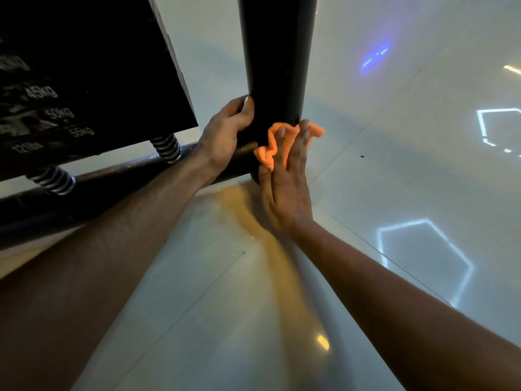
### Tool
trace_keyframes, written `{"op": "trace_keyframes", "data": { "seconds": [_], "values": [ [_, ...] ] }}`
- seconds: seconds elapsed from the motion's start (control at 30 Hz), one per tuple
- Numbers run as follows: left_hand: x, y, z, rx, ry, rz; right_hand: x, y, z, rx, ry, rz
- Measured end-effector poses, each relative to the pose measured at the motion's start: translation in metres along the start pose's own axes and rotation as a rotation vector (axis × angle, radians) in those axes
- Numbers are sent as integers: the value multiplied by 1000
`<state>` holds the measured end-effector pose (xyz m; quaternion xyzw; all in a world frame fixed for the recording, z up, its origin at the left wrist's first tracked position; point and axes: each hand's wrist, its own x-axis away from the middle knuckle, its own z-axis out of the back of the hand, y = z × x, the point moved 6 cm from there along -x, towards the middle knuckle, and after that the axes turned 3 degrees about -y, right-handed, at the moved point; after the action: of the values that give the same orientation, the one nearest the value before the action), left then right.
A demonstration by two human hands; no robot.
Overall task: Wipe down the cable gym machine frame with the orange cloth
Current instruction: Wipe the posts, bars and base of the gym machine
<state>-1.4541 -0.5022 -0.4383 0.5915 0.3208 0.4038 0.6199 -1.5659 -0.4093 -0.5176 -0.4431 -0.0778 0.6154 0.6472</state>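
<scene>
Head view cuts off the black upright post [277,60] of the cable machine frame at the top edge, and the weight stack [84,74] at the left; its labels blur, only 45kg, 50kg and 55kg being legible. Left hand [225,134] curls around the post's left side, gripping it. Right hand [284,182], fingers flat and extended, presses the orange cloth [277,142] against the post near its foot, where it meets the base rail [112,182]; much of the cloth is hidden beneath the fingers. Two coil springs [166,148] stand on the rail. Glossy pale floor tiles [394,193] mirror hexagonal lights.
</scene>
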Motion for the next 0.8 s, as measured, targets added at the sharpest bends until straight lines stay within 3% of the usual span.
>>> {"op": "trace_keyframes", "data": {
  "seconds": [0.13, 0.27, 0.4, 0.6, 0.8],
  "values": [
    [1, -1, -3, 9, -21, 20, -17, -9, -1, -19, 116, -55],
    [3, 2, -2, 28, -7, 34, -9, 7, -4, 112, 53, 52],
    [7, 3, -4, 40, -18, 52, -6, 4, -1, -6, 38, 0],
    [10, 4, -10, 90, -45, 55, -30, -18, 1, -99, 243, -97],
    [11, 5, -10, 94, -26, 51, -13, 6, -8, 93, 105, -39]
  ]
}}
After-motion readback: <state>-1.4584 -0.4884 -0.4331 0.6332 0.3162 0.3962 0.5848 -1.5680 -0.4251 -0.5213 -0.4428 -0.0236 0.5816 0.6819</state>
